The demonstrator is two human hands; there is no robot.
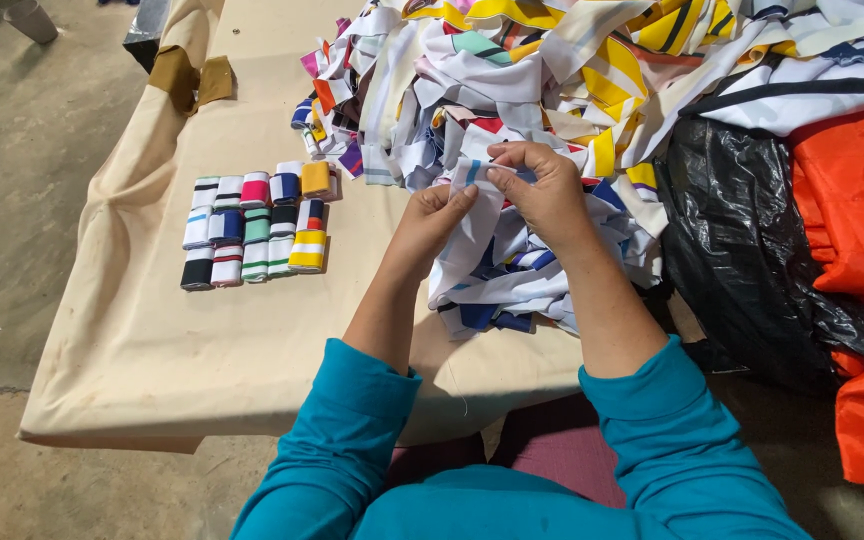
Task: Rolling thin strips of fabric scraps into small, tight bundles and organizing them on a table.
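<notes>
Two hands meet over the table [152, 340], which is covered with a beige cloth. The right hand [544, 188] is closed, with its fingers curled and its thumb pressed down, and it pinches the top edge of a white strip [479, 205] that has a blue line. The left hand [434, 222] is partly closed; its fingertips touch the same strip from the left side, just below the right hand, and hold it lightly. The strip hangs down between the two hands and joins a loose pile [512, 280] of white and blue strips at the near edge of the table, in front of the person. Behind the hands lies a big heap [512, 70] of mixed strips in white, yellow, red, green and purple, which reaches to the far edge of the view. To the left, well apart from the hands, small folded bundles [255, 230] lie in neat rows on the cloth, each with coloured stripes. On the right side, a black plastic bag [742, 220] lies just beside the heap, and orange fabric [857, 250] lies next to the bag. Both sleeves [352, 420] of the person are teal and pushed up to the forearms. The floor [12, 230] at the left is grey concrete.
</notes>
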